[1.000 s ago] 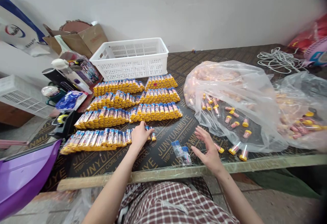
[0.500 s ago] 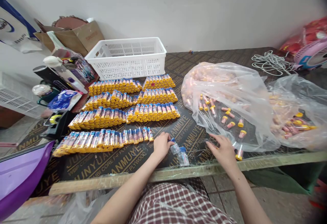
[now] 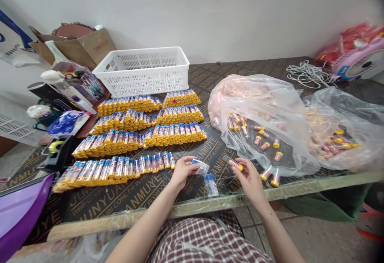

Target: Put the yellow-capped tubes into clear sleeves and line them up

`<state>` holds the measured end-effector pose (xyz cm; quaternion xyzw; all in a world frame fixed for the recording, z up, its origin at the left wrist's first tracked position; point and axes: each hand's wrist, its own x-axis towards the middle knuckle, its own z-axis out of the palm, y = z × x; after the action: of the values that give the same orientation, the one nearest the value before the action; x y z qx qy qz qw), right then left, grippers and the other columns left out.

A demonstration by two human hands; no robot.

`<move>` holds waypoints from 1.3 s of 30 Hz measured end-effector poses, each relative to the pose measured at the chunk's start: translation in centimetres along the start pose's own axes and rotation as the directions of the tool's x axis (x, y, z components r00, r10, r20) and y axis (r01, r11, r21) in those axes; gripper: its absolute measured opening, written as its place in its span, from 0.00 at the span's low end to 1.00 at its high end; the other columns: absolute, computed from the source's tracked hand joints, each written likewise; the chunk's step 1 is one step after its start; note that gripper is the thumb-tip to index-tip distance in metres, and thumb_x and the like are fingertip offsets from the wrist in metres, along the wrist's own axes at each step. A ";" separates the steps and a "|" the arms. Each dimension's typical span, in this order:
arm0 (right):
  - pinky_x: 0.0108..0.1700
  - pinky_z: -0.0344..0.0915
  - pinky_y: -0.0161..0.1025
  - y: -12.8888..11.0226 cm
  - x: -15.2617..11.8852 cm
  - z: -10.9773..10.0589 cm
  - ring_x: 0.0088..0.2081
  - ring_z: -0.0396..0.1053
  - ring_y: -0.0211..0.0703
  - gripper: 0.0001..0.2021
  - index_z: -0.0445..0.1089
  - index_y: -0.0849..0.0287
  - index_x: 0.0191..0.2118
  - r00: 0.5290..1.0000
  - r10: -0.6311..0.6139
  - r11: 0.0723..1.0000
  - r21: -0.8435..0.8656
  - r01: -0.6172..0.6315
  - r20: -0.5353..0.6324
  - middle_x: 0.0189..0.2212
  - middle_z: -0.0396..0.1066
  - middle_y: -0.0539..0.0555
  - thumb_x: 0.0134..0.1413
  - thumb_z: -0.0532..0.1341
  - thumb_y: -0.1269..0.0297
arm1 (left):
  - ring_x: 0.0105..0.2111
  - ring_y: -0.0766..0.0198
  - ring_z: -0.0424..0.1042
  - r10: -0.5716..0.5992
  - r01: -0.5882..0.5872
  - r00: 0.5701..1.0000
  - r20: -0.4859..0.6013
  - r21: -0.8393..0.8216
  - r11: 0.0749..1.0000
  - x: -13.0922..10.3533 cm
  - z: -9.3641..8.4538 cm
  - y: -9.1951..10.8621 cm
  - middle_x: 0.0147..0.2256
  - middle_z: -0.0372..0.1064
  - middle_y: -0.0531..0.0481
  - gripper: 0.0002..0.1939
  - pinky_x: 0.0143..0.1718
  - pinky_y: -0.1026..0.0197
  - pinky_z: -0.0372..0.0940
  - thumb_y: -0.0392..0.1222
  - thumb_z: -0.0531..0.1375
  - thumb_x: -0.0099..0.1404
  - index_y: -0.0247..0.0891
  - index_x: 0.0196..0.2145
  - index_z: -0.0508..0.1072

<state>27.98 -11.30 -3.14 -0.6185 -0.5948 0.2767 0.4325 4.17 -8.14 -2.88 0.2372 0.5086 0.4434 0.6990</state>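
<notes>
My left hand [image 3: 183, 171] pinches a small clear plastic sleeve with a blue printed edge [image 3: 201, 167] just above the table. Below it lies a stack of similar clear sleeves [image 3: 211, 185]. My right hand [image 3: 249, 178] grips a small clear tube with a yellow cap and pinkish contents [image 3: 233, 163], its clear end pointing left toward the sleeve; tube and sleeve are apart. Two loose tubes [image 3: 275, 178] lie right of my right hand at the table edge. Left of my hands, blue-and-yellow wrapped tubes [image 3: 120, 167] lie in stacked rows.
A translucent bag [image 3: 288, 135] of yellow-capped tubes lies on the right, with a second bag [image 3: 366, 135] beyond it. Behind the rows stands a white perforated basket [image 3: 144, 79]. A tape dispenser [image 3: 57, 151] and purple tray [image 3: 24, 211] are at left; cord [image 3: 307, 75] and pink fan [image 3: 357, 63] at back right.
My right hand, fingers spread with no tube visible before, now grips a yellow-capped tube. My left hand has turned the sleeve more level. The view has shifted slightly.
</notes>
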 end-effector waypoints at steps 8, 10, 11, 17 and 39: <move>0.41 0.70 0.42 -5.3 -2.0 2.4 0.42 0.69 0.46 0.09 0.70 0.55 0.43 0.997 -0.073 0.963 0.256 0.080 -0.039 0.42 0.67 0.57 0.56 0.59 0.63 | 0.21 0.72 0.68 0.012 -0.029 0.994 -0.106 -0.157 0.987 -0.5 -0.1 1.0 0.22 0.69 0.54 0.20 0.24 0.67 0.68 0.43 0.74 0.33 0.31 0.22 0.73; 0.42 0.70 0.43 -5.7 -2.5 2.6 0.43 0.68 0.46 0.09 0.70 0.53 0.43 0.991 -0.126 0.965 0.224 0.134 -0.048 0.43 0.67 0.56 0.56 0.59 0.65 | 0.21 0.71 0.68 0.015 -0.038 0.989 -0.147 -0.156 0.987 -0.5 -0.3 1.1 0.22 0.70 0.53 0.20 0.24 0.68 0.66 0.46 0.74 0.33 0.31 0.22 0.73; 0.42 0.70 0.43 -5.9 -2.7 2.6 0.43 0.68 0.46 0.10 0.70 0.53 0.44 0.986 -0.157 0.968 0.188 0.164 -0.054 0.42 0.67 0.56 0.56 0.59 0.66 | 0.20 0.71 0.68 0.018 -0.045 0.986 -0.168 -0.154 0.987 -0.5 -0.3 1.2 0.21 0.70 0.53 0.21 0.23 0.68 0.66 0.47 0.74 0.33 0.31 0.21 0.73; 0.46 0.68 0.48 -6.3 -3.0 2.8 0.44 0.69 0.48 0.12 0.71 0.50 0.44 0.953 -0.297 0.954 0.037 0.299 -0.060 0.40 0.70 0.55 0.55 0.59 0.69 | 0.20 0.69 0.68 0.044 -0.082 0.970 -0.238 -0.154 0.985 -0.7 -0.5 1.2 0.19 0.68 0.54 0.22 0.25 0.66 0.64 0.51 0.73 0.33 0.33 0.19 0.71; 0.56 0.61 0.53 -6.0 -2.4 4.9 0.58 0.57 0.53 0.38 0.50 0.50 0.61 0.900 -0.380 0.919 0.199 0.341 0.212 0.61 0.50 0.57 0.41 0.56 0.76 | 0.25 0.67 0.70 -0.055 0.048 0.952 0.301 0.028 0.998 -4.3 1.2 1.5 0.27 0.72 0.46 0.19 0.29 0.66 0.64 0.50 0.68 0.49 0.30 0.32 0.75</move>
<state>20.46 -13.09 -0.70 -0.4222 -0.7246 0.3120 0.4465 4.31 -10.92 0.86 0.2958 0.4067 0.3783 0.7771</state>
